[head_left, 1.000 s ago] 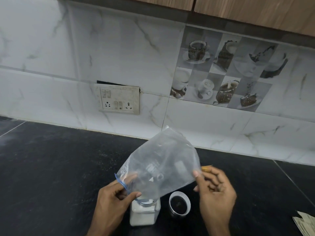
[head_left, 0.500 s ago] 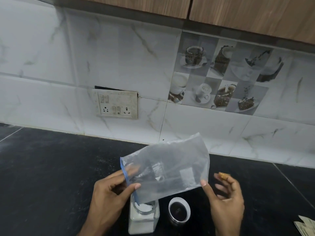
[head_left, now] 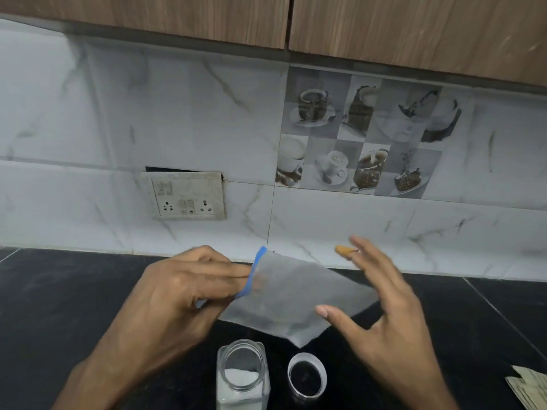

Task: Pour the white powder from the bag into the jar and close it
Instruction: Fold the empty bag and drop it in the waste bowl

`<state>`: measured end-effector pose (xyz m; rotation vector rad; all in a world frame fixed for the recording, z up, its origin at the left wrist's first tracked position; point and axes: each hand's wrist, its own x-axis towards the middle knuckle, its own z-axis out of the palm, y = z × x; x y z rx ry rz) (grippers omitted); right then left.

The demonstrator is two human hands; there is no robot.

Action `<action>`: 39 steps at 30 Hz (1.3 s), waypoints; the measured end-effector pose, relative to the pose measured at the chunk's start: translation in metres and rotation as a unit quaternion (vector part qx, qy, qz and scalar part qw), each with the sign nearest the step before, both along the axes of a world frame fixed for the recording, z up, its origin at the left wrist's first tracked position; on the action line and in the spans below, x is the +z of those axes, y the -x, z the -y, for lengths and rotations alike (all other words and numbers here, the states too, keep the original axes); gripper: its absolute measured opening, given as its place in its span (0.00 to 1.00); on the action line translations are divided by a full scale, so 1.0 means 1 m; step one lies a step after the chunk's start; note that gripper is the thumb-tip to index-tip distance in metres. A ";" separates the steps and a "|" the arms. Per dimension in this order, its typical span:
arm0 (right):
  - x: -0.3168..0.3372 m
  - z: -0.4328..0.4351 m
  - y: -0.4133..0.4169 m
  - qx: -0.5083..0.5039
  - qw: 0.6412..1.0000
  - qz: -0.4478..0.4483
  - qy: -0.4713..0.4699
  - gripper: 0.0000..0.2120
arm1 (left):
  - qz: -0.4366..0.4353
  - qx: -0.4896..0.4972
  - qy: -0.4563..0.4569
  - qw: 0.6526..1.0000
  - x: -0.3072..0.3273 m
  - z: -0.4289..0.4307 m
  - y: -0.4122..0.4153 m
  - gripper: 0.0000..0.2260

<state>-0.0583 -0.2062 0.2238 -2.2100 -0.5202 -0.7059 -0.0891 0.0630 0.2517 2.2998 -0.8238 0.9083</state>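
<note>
A clear plastic bag (head_left: 296, 300) with a blue zip edge hangs flat and looks empty above the counter. My left hand (head_left: 177, 297) pinches its blue edge. My right hand (head_left: 381, 318) is spread open just right of the bag, thumb under its lower corner, not gripping it. Below the bag stands an open clear jar (head_left: 242, 377) holding white powder. Its white lid (head_left: 307, 379) lies upside down on the counter right beside the jar.
The black stone counter (head_left: 59, 306) runs to a white marble-tiled wall with a switch and socket plate (head_left: 186, 195). Folded paper (head_left: 529, 389) lies at the counter's lower right edge. Wooden cabinets hang overhead.
The bag was lifted off the jar mouth and turned flat, away from the jar. My right hand let go of the bag's corner and opened. The jar mouth is now uncovered.
</note>
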 end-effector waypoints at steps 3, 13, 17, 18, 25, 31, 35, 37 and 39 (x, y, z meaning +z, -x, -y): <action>-0.009 -0.012 0.001 0.064 0.993 -0.020 -0.094 0.11 | 0.042 0.003 0.005 0.999 0.008 0.002 -0.002 0.11; -0.044 -0.057 0.000 0.060 0.886 -0.167 -0.429 0.04 | -0.177 0.022 0.483 0.857 -0.072 0.007 0.001 0.42; -0.057 -0.063 -0.001 0.040 0.868 -0.209 -0.448 0.05 | -0.215 0.004 0.505 0.836 -0.098 0.005 0.002 0.43; -0.057 -0.064 -0.001 0.035 0.865 -0.210 -0.455 0.09 | -0.213 0.012 0.500 0.839 -0.101 0.004 0.002 0.41; -0.060 -0.063 0.004 0.042 0.922 -0.076 -0.377 0.30 | -0.216 0.052 0.425 0.878 -0.097 -0.005 0.007 0.20; -0.057 -0.044 0.006 0.106 0.943 -0.123 -0.290 0.42 | -0.221 0.092 0.312 0.919 -0.084 -0.021 0.008 0.22; -0.055 -0.039 0.006 0.058 0.961 -0.089 -0.254 0.42 | -0.187 0.101 0.273 0.938 -0.084 -0.031 0.003 0.03; -0.053 -0.037 0.007 0.038 0.975 -0.085 -0.202 0.36 | -0.192 0.083 0.302 0.930 -0.086 -0.033 0.000 0.03; -0.048 -0.032 0.008 0.030 0.986 -0.108 -0.125 0.29 | -0.194 0.067 0.317 0.926 -0.089 -0.032 0.000 0.05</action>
